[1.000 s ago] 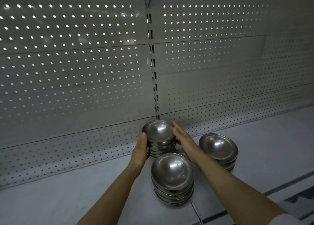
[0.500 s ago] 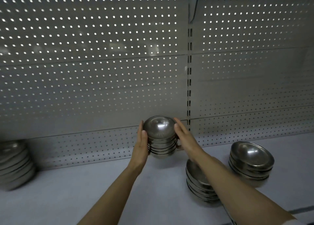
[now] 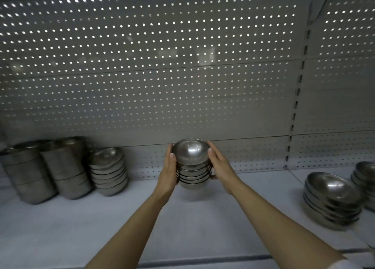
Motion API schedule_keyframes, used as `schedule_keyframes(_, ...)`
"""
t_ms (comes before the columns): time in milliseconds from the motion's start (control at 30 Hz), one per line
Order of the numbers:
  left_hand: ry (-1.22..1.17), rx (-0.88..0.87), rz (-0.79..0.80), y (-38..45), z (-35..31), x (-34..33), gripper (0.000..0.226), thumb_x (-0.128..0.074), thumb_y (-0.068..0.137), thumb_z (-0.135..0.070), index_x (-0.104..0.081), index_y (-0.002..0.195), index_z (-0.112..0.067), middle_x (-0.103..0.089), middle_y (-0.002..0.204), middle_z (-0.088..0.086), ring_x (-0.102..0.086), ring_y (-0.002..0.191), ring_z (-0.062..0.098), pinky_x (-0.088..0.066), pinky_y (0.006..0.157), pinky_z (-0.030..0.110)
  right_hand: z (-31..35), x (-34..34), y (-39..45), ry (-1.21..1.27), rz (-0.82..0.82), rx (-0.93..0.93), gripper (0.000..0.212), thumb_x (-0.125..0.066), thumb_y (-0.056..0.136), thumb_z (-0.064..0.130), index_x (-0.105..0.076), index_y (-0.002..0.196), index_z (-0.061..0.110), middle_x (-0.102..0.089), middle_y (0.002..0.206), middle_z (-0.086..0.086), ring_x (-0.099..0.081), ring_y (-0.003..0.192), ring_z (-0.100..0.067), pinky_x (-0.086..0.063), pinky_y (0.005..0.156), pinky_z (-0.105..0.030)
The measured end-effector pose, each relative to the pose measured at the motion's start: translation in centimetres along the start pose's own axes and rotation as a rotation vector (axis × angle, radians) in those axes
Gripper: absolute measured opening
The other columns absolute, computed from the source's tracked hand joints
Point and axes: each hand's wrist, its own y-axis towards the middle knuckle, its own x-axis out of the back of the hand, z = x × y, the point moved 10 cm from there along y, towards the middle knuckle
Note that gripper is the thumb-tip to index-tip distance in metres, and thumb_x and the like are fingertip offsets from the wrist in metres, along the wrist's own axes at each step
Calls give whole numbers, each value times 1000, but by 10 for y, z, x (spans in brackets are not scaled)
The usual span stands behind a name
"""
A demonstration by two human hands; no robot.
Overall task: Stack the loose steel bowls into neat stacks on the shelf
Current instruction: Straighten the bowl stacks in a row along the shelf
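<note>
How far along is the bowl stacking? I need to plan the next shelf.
Mostly done, it seems. Stacks already stand on the shelf: three on the left and two on the right. In hand: the left hand and right hand hold a stack of bowls between them near the back panel. Left: setting it down. No loose bowls show.
</note>
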Motion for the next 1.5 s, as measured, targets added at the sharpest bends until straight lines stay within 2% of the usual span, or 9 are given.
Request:
schedule_keyframes(133,27,-5,1,3,11,53,60,-26,83,-87,-14,140,-72,-31,158,-14,-33,143,16,-37,111,56,0,-54,1,10,19,-7,37,-32,99,53,-37,136,50,-43,140,17,-39,131,-11,-37,109,-51)
schedule_keyframes(233,34,9,-18,5,23,79,55,-26,83,-87,-13,135,-77,-25,161,-16,-28,147,15,-32,114,58,-10,-82,8,-16,23,-47,46,-31,97,58,-31,141,48,-36,149,12,-36,136,-15,-35,110,-52)
schedule_keyframes(400,14,96,-89,5,46,116,60,-22,91,-73,-11,148,-60,-26,160,-11,-30,145,18,-38,109,58,-31,-127,25,-38,75,-81,53,-30,93,65,-29,143,48,-35,151,11,-36,136,-17,-35,109,-53)
schedule_keyframes(667,39,142,-134,23,82,168,75,-22,81,-85,-11,150,-57,-22,162,-15,-29,146,16,-30,116,57,-54,-183,43,-33,96,-106,54,-27,98,56,-24,149,37,-28,155,9,-28,141,-14,-28,115,-42)
schedule_keyframes(833,34,145,-102,41,105,179,78,-21,78,-91,-11,149,-59,-19,162,-19,-26,147,15,-30,115,58,-63,-198,61,-59,69,-107,55,-24,100,53,-23,151,33,-24,157,8,-23,143,-12,-22,118,-37)
schedule_keyframes(1000,40,125,-124,51,110,185,61,-23,101,-59,-8,157,-40,-17,163,-11,-22,149,13,-24,122,44,-77,-205,75,-27,8,-130,56,-24,100,54,-25,150,31,-25,156,8,-25,143,-14,-21,119,-40)
schedule_keyframes(1100,42,92,-143,53,114,187,59,-23,103,-54,-9,158,-35,-18,163,-10,-22,148,11,-21,123,37,-77,-208,79,-34,-11,-124,58,-22,98,57,-27,150,31,-28,156,6,-27,142,-13,-23,118,-41)
schedule_keyframes(1267,27,40,-137,41,123,186,68,-33,100,-59,-8,158,-35,-14,163,-15,-17,148,3,-19,124,37,-80,-210,63,34,-86,-103,64,-23,92,66,-27,149,37,-30,155,8,-29,140,-12,-27,117,-43)
schedule_keyframes(1500,17,2,-227,19,120,182,73,-40,94,-68,-16,156,-38,-24,159,-20,-24,145,-1,-24,122,38,-86,-217,33,59,-96,-45,60,-34,96,56,-19,151,38,-25,155,16,-27,139,-4,-24,114,-26)
